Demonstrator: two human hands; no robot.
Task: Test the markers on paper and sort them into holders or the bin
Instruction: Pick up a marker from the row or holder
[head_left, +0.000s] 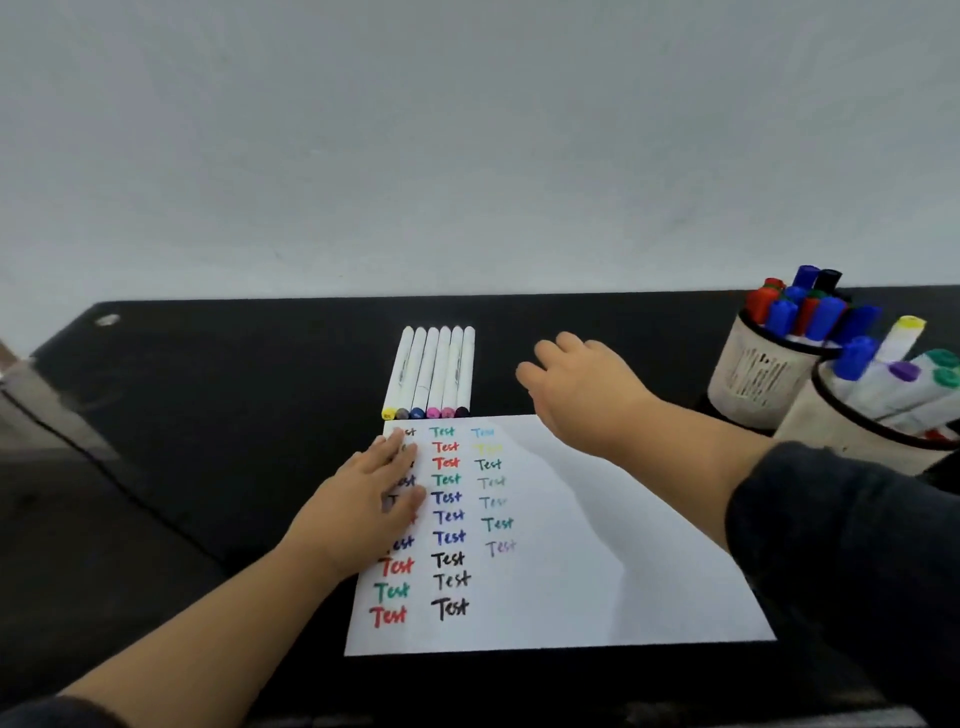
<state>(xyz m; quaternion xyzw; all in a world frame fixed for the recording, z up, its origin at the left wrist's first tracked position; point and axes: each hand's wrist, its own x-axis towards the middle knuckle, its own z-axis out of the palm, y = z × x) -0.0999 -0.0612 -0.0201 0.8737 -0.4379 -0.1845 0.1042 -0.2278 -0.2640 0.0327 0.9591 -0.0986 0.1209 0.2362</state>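
Note:
A white sheet of paper (613, 545) lies on the black table, covered on its left side with columns of the word "Test" in many colours. My left hand (363, 499) presses flat on the paper's left edge, fingers straight. Several white markers (434, 371) lie side by side just beyond the paper's far edge, coloured ends toward me. My right hand (582, 387) hovers above the table to the right of the markers, fingers relaxed and holding nothing. Two holders stand at the right: the far holder (753, 379) has blue, red and black markers, the near holder (831, 415) has white ones.
The black table (234, 395) reaches back to a plain grey wall. A small silver disc (106, 319) sits at its far left corner. No bin shows in this view. A dark sleeve covers my right forearm.

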